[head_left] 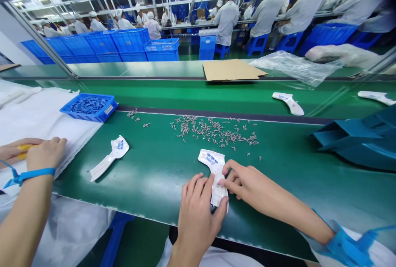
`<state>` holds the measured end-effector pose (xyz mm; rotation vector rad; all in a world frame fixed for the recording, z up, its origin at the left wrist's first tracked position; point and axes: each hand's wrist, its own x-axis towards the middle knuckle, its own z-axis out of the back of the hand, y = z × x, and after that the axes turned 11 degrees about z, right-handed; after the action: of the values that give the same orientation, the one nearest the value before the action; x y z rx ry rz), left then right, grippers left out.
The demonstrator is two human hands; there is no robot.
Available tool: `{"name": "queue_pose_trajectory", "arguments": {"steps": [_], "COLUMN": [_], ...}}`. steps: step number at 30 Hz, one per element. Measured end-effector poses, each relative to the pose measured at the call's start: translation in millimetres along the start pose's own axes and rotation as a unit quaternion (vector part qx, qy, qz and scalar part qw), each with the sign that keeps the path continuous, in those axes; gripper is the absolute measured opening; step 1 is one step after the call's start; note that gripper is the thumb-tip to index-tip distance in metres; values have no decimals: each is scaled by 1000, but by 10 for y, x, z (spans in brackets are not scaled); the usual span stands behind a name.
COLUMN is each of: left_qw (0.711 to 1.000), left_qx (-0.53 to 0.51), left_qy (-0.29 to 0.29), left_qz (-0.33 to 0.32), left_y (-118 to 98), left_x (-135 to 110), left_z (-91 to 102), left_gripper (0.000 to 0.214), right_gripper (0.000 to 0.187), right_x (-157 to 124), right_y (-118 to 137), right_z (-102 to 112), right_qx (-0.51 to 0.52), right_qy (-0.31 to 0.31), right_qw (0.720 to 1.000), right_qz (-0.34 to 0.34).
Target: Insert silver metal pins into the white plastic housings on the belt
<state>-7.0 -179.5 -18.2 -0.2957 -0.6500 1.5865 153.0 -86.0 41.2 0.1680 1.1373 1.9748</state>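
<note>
Both hands are working the same piece: the left hand (198,209) has its grip clamped on the lower end of a white plastic part (215,174), thumb hooked round its right edge, while the right hand (239,180) pinches at the part's middle with its fingertips. That part lies flat on the green worktop (161,176), close to the near edge, with a small blue insert showing at its wider top end.

Just beyond it there's a loose scatter of tiny metal screws (213,131) (could be pins, too small to tell) spread across the mat. Off to the left lies a second white plastic part (108,157), untouched, and further back a blue tray (89,107) of small blue pieces sits on a white sheet (40,114).

At the far left a co-worker's hand (46,151) with a blue wrist strap (29,175) rests on that sheet, beside something yellow.

On the conveyor belt (185,95) behind are two more white parts (289,102), then a cardboard sheet (230,69) and a clear plastic bag (293,67). Rows of people in white coats sit at the back.
</note>
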Motion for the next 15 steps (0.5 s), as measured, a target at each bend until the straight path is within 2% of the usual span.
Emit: {"name": "queue_pose_trajectory", "arguments": {"steps": [4,9,12,15], "left_qw": [1000,1000,999,997], "left_qx": [-8,-19,-32,-52], "left_qy": [-7,-1,-18,-53], "left_qz": [-2,-9,-18,-16], "left_y": [41,39,33,41], "left_x": [-11,-29,-56,-71], "left_z": [-7,50,59,34], "left_gripper": [49,52,49,41], "right_gripper": [20,25,30,39], "right_x": [-53,-22,23,190], "right_y": [-112,-140,-195,-345], "right_z": [-164,-301,-199,99], "right_qx": [180,251,284,305], "right_qy": [-49,-84,-100,-156], "right_qw": [982,964,952,939], "right_qz": [17,30,46,45]}}
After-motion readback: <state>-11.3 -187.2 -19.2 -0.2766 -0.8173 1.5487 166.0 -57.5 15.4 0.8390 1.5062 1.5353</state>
